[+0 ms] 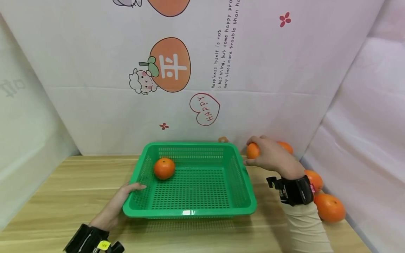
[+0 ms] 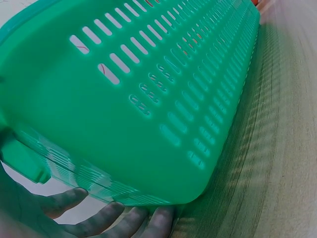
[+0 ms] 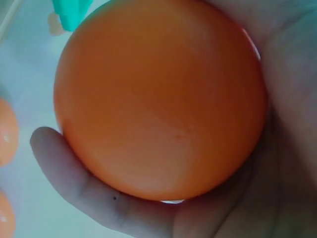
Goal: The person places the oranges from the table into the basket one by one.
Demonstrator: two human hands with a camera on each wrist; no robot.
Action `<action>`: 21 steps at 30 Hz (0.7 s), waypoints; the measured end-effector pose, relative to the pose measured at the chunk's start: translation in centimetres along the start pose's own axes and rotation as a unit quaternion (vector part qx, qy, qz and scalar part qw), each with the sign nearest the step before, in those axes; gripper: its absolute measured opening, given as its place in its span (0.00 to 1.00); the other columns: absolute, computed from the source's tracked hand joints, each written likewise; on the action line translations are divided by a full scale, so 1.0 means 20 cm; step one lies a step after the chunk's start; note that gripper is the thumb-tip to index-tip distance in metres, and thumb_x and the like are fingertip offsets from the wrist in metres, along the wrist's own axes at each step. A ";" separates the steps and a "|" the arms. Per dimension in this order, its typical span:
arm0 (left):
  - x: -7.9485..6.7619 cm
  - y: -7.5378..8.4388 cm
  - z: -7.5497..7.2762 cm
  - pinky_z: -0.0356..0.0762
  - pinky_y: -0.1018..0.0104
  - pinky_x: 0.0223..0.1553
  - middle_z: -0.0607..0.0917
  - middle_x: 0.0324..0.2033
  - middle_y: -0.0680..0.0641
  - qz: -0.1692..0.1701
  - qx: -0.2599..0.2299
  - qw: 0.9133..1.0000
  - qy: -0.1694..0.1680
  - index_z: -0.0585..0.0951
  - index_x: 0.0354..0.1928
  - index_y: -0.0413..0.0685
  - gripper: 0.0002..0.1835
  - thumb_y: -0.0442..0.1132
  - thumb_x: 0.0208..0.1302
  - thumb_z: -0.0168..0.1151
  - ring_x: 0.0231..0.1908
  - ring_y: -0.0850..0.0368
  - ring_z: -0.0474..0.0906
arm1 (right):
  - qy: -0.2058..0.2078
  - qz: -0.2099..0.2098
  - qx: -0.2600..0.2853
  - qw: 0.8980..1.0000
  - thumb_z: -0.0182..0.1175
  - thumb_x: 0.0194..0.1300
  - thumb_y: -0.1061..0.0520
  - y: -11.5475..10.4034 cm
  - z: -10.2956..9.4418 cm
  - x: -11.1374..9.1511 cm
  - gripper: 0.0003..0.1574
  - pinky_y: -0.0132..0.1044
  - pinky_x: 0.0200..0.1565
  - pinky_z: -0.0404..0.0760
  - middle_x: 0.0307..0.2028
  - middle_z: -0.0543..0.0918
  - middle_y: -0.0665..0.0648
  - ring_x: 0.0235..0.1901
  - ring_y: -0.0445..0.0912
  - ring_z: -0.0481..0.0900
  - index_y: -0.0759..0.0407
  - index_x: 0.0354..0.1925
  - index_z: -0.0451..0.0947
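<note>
A green plastic basket (image 1: 190,213) with slotted walls stands in the middle of the table. One orange (image 1: 164,168) lies inside it, toward the back left. My left hand (image 1: 118,202) grips the basket's left side, thumb over the rim; in the left wrist view its fingers (image 2: 106,215) touch the outer wall. Past the basket's back right corner, my right hand (image 1: 275,156) holds another orange (image 1: 252,150), fingers and thumb around it. That orange (image 3: 158,99) fills most of the right wrist view. Whether it touches the table, I cannot tell.
More oranges lie along the right side: one (image 1: 286,147) partly behind the right hand, another (image 1: 314,181) beside the right wrist, and a nearer one (image 1: 330,208) by the sleeve. A printed white cloth (image 1: 253,112) hangs behind the wooden table (image 1: 79,186); white cloth flanks both sides.
</note>
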State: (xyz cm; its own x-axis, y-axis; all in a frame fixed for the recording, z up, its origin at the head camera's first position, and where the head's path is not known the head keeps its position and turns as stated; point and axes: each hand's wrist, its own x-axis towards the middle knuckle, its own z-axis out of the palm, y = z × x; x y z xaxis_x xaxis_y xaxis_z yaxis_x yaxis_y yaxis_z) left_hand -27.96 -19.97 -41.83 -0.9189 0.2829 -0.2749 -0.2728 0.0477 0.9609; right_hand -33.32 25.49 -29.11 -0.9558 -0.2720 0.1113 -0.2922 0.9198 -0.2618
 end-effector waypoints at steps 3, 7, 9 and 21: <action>0.00 -0.01 0.01 0.84 0.59 0.55 0.70 0.73 0.29 -0.012 0.004 1.000 -0.001 0.39 0.85 0.44 0.44 0.49 0.78 0.47 0.57 0.51 0.83 | 0.001 -0.007 0.003 1.000 0.78 0.58 0.43 -0.02 0.00 0.01 0.41 0.44 0.40 0.82 0.54 0.81 0.68 0.41 0.53 0.82 0.60 0.63 0.76; 0.00 -0.02 0.01 0.85 0.58 0.55 0.69 0.73 0.28 -0.009 -0.005 1.000 -0.010 0.38 0.85 0.45 0.44 0.49 0.78 0.46 0.58 0.50 0.83 | 0.002 -0.016 0.004 1.000 0.78 0.57 0.43 -0.04 0.00 0.02 0.42 0.45 0.40 0.83 0.54 0.81 0.68 0.41 0.54 0.83 0.59 0.64 0.76; 0.00 -0.02 0.01 0.85 0.59 0.55 0.69 0.73 0.28 -0.009 -0.006 1.000 -0.010 0.38 0.85 0.45 0.44 0.49 0.78 0.46 0.57 0.51 0.83 | 0.002 -0.020 0.005 1.000 0.79 0.57 0.43 -0.06 0.00 0.03 0.43 0.46 0.40 0.84 0.55 0.80 0.68 0.42 0.54 0.83 0.59 0.64 0.76; -0.01 -0.01 0.00 0.84 0.60 0.55 0.71 0.73 0.30 -0.005 -0.001 1.000 -0.005 0.39 0.86 0.47 0.44 0.49 0.78 0.46 0.57 0.51 0.83 | -0.004 -0.038 -0.009 0.999 0.78 0.58 0.44 -0.16 -0.04 0.09 0.42 0.44 0.41 0.83 0.55 0.81 0.66 0.42 0.53 0.82 0.58 0.65 0.76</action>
State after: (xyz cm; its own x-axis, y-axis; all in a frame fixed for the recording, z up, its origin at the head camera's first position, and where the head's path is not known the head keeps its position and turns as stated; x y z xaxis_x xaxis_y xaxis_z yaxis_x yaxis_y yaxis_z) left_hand -27.81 -20.04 -41.96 -0.9134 0.2923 -0.2835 -0.2817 0.0492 0.9582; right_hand -33.99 22.25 -27.30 -0.9311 -0.3438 0.1216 -0.3636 0.9013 -0.2356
